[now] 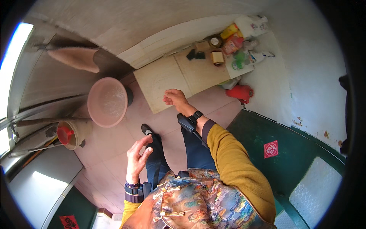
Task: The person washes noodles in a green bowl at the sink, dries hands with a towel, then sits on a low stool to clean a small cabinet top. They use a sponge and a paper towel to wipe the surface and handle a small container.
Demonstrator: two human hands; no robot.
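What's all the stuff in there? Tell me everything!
Ledge: 1, cream, upper middle
Pads: 2, dark, on ledge
Block: 1, yellowish, on ledge
Bottles and packets: several, mixed, ledge's right end
Container: 1, red, near ledge's right end
Basin: 1, pink, left of ledge
Bucket: 1, cream, far left
Scoop: 1, red, bucket's mouth
Hanging thing: 1, pinkish, upper left
Panels: 2, green, right and lower left
Papers: 2, red, on panels
Flat surface: 1, whitish, lower left
Garment: 1, multicoloured, bottom
Shoe: 1, black, middle
Left hand: 1, bare, middle
Right hand: 1, bare, near ledge
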